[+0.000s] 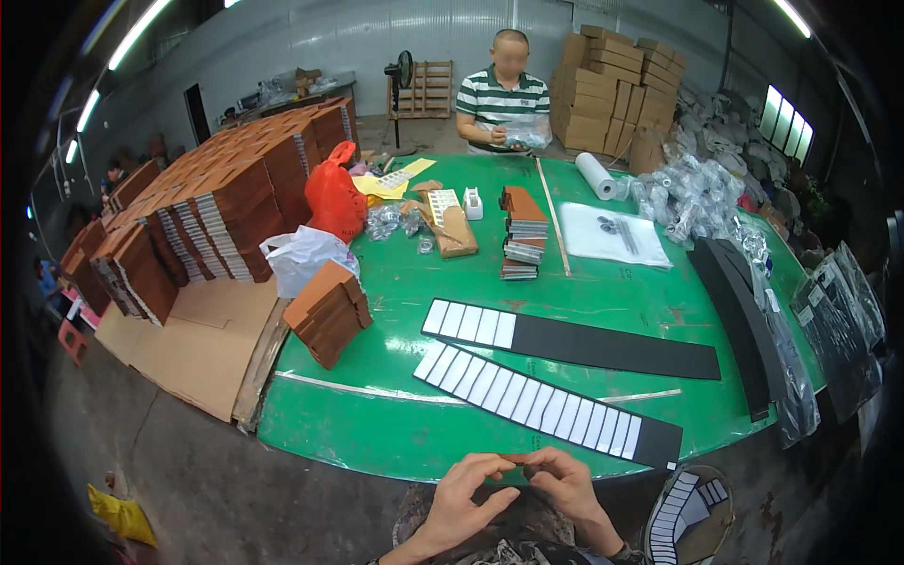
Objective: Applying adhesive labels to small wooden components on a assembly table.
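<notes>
- Head view: my left hand (459,499) and right hand (565,483) meet just below the near edge of the green worktop (395,320), fingers of both pinched on a small dark piece with an orange-brown edge (511,460); I think it is a thin card or strip, though it is too small to be sure.
- To do this well I would keep the pinch light and even at both ends, so the piece stays flat.
- The nearest long black strip with white labels (546,405) lies just beyond my hands; a second strip (565,339) lies behind it.
</notes>
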The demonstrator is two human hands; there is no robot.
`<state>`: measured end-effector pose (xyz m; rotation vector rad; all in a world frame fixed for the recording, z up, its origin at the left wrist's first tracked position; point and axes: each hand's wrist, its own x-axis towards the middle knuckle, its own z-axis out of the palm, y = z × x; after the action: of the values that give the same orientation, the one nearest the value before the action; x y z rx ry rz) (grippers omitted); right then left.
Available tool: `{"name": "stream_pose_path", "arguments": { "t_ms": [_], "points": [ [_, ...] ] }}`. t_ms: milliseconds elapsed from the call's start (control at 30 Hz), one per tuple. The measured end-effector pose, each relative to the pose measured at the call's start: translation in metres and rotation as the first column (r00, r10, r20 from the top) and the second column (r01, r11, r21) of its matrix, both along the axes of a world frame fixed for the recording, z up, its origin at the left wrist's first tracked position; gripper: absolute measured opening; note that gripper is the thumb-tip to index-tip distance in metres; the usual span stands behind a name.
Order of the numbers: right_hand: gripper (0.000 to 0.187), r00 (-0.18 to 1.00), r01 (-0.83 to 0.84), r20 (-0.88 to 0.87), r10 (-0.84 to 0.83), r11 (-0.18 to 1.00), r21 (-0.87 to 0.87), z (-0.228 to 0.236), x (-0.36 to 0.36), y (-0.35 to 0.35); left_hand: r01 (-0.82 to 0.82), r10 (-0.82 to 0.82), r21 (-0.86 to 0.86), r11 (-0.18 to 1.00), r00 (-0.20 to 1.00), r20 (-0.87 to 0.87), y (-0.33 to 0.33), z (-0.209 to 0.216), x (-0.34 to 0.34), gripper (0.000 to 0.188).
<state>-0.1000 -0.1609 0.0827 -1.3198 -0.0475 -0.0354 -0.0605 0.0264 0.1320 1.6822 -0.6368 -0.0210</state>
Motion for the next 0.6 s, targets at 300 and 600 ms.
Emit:
{"name": "stream_pose_path", "arguments": {
  "t_ms": [300, 600],
  "points": [
    [0.025, 0.948, 0.129, 0.299, 0.113, 0.72, -0.682, 0.026, 0.009, 0.001, -0.032, -0.007, 0.258, 0.966, 0.989, 0.15, 0.004, -0.014, 0.012, 0.034],
    [0.033, 0.953, 0.144, 0.285, 0.103, 0.671, -0.728, 0.013, 0.02, -0.01, -0.056, -0.032, 0.368, 0.928, 0.973, 0.229, -0.002, -0.028, 0.027, 0.025]
  ]
}}
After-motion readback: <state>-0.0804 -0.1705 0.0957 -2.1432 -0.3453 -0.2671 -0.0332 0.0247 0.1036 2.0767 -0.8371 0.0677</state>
